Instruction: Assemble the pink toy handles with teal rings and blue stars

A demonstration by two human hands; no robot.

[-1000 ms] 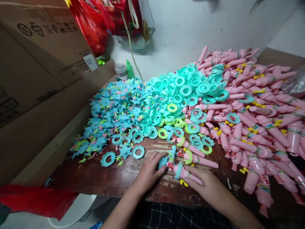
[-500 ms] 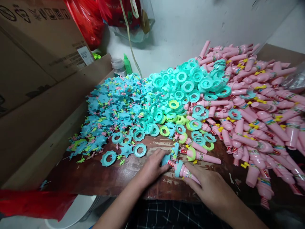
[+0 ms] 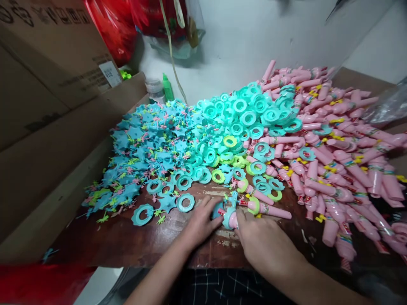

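Note:
My right hand (image 3: 269, 243) is closed around a pink plastic toy wand (image 3: 233, 220), hiding most of its handle. A scalloped blue ring sits around the wand's head, and its red-and-white tip points left. At that tip, the fingers of my left hand (image 3: 201, 222) are closed on a blue plastic piece (image 3: 218, 209), whose shape is partly hidden. Just beyond lie two more pink wands with green collars, the nearer one (image 3: 273, 210) lying beside my right knuckles. A blue star-shaped piece (image 3: 168, 203) and a loose scalloped ring (image 3: 185, 203) rest left of my hands.
Blue star pieces with small pink and green figures form a heap (image 3: 143, 144) at left. Turquoise rings (image 3: 248, 118) pile up in the middle, pink wands (image 3: 337, 192) at right. A cardboard box (image 3: 47, 63) stands left; a green bottle (image 3: 168, 87) stands by the wall.
My right hand has shifted slightly left and up, turning the wand's head a little and covering more of its handle. My left hand stays by the tip. The view has tilted slightly.

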